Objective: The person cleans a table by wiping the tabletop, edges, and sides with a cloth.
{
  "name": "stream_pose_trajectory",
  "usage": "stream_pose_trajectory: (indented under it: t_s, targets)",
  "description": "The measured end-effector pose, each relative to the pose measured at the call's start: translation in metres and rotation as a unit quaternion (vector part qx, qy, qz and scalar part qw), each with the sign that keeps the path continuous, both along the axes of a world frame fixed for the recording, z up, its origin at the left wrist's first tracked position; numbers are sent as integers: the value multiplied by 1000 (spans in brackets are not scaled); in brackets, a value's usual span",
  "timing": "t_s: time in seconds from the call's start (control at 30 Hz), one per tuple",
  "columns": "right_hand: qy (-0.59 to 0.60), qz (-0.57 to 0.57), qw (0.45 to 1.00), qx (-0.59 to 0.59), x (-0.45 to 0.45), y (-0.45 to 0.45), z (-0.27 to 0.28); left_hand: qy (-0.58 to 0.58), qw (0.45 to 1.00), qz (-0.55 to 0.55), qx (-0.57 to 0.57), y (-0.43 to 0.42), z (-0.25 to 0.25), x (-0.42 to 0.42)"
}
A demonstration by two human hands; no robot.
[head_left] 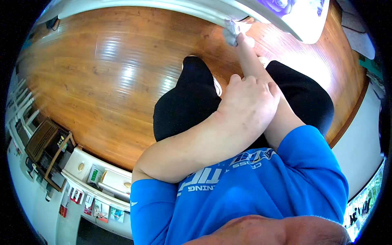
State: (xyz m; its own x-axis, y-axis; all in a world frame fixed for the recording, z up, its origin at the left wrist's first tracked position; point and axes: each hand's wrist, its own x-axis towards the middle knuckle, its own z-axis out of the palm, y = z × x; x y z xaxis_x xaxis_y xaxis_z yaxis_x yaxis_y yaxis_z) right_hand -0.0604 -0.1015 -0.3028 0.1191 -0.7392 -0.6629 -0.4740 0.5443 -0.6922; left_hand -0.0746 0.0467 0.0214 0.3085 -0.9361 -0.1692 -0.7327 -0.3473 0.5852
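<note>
Cloth [231, 30], crumpled and whitish-grey, is what I pick out first at the far end of the right arm. From my remote seat, the head view puts it in the right hand [245, 40], bunched at the fingers [241, 37] and sticking out past them, forward and a little to the left. Those fingers look pinched together on it, though glare washes out the hand and I can't make out how each one sits. The cloth is up close to the lower edge of the white furniture [163, 10]; whether it touches, I can't say from this angle.

I have the left arm crossing in front of the body, with the left hand [251, 100] laid over the right forearm [250, 59]. Its fingers bend at the knuckles, their tips out of my sight, so I can't tell how tightly they close. The cloth is well apart from them, farther out along the other arm.

Below both arms I see black trousers [183, 108], knees bent, over a glossy wooden floor [122, 53]. A panel with purple flowers [281, 5] shows ahead on the right. Behind, to the left, I get a brown chair [43, 136] beside a white drawer unit [77, 160].
</note>
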Motion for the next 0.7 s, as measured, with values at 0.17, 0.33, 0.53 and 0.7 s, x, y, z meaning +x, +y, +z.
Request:
stream_pose_trajectory:
  t_s: [0.17, 0.33, 0.53, 0.7]
  targets:
    - [192, 240, 919, -246, -51, -7, 22, 9, 1000, 11, -11, 9, -3, -12]
    - [92, 345, 922, -149, -53, 5, 16, -3, 1000, -14, 28, 5, -4, -9]
    - [-58, 458, 884, 70, -62, 37, 58, 21, 994, 34, 106, 6, -13, 12]
    - [35, 796, 582, -163, -55, 10, 105, 4, 988, 86, 132, 4, -12, 33]
